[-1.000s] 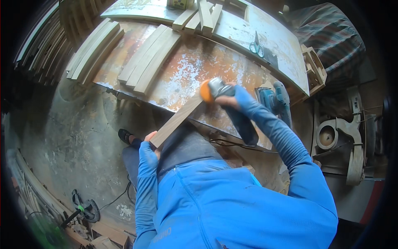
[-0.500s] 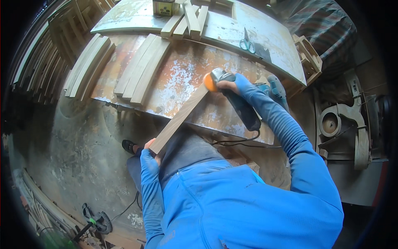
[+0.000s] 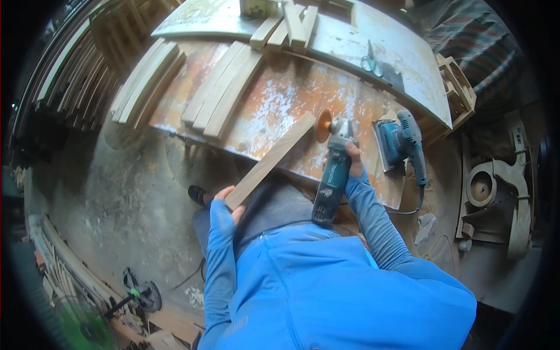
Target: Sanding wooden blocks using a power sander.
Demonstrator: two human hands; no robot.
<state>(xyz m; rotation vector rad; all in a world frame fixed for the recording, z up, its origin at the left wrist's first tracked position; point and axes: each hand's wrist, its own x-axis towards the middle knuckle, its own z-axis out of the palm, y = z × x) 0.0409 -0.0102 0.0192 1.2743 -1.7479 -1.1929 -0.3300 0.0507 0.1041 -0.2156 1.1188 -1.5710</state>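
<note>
My left hand (image 3: 228,204) is closed around the near end of a wooden strip (image 3: 272,160), which slants away from me with its far end over the paint-worn work board (image 3: 274,90). In my right hand (image 3: 354,156) is a teal angle grinder (image 3: 334,166), gripped by its body. Its orange disc (image 3: 323,125) stands on edge just beside the strip's far end; whether they touch I cannot tell. To the right of the grinder, a teal sheet sander (image 3: 402,140) rests on the board's right end.
Pale wooden strips (image 3: 224,87) and curved pieces (image 3: 147,81) lie on the board's left. Behind, a white panel (image 3: 402,70) carries scissors (image 3: 371,63), crossed strips (image 3: 294,26) and a tin (image 3: 256,8). A cast machine frame (image 3: 516,186) stands right. A green fan (image 3: 84,329) is lower left.
My right hand has drawn the grinder back toward me and turned it, so its disc now stands on edge beside the strip. The sander shows fully. The whole view has shifted slightly.
</note>
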